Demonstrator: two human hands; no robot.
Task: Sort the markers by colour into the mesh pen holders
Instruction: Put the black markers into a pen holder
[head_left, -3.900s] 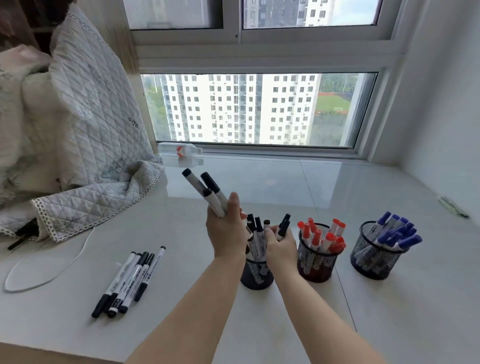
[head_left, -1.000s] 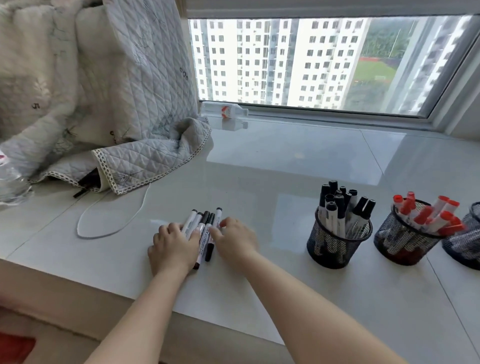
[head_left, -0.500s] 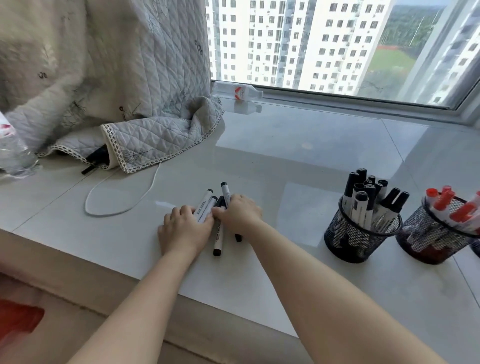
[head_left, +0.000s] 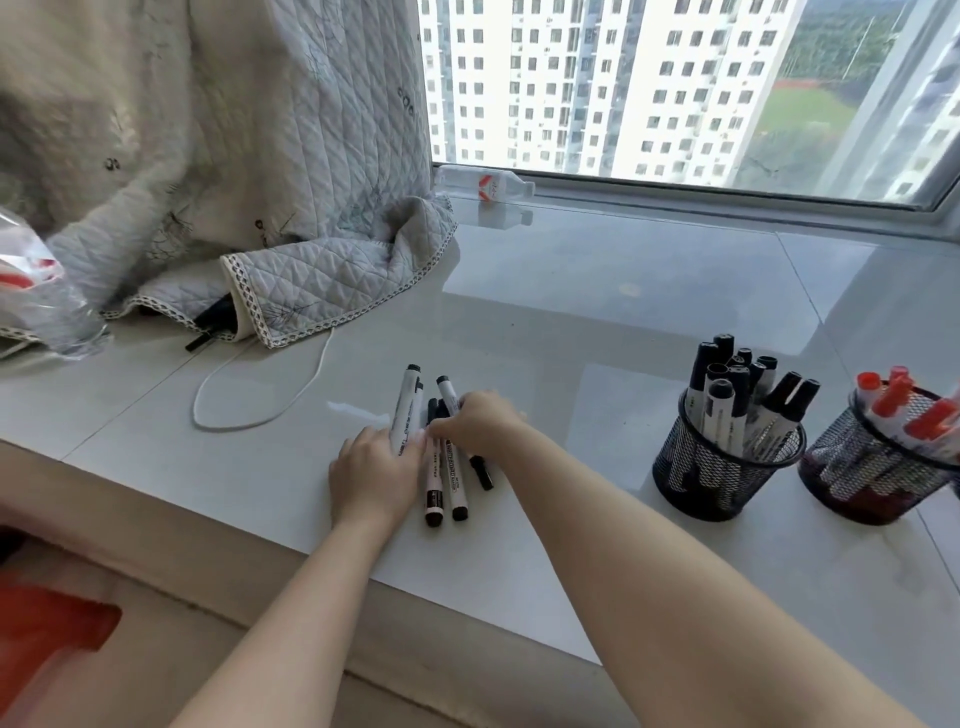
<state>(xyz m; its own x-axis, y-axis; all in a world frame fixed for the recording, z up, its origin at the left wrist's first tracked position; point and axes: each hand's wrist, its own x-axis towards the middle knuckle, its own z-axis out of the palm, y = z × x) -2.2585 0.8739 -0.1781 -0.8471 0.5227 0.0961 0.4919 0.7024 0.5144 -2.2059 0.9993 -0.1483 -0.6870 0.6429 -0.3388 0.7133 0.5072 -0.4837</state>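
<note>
- Glossy white windowsill (head_left: 597, 322), apartment towers seen beyond.
- Loose black markers (head_left: 447, 457) now fanned apart versus half a second ago.
- Left hand (head_left: 376, 475) curled on one; right hand (head_left: 483, 423) pinching another.
- Black-marker mesh holder (head_left: 724, 467) well apart, right; red-marker holder (head_left: 878, 467) beside it.

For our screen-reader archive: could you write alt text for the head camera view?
Two hands, left hand and right hand, gather loose black markers on a white counter. To the right stand a mesh holder of black markers and one of red markers.
</note>
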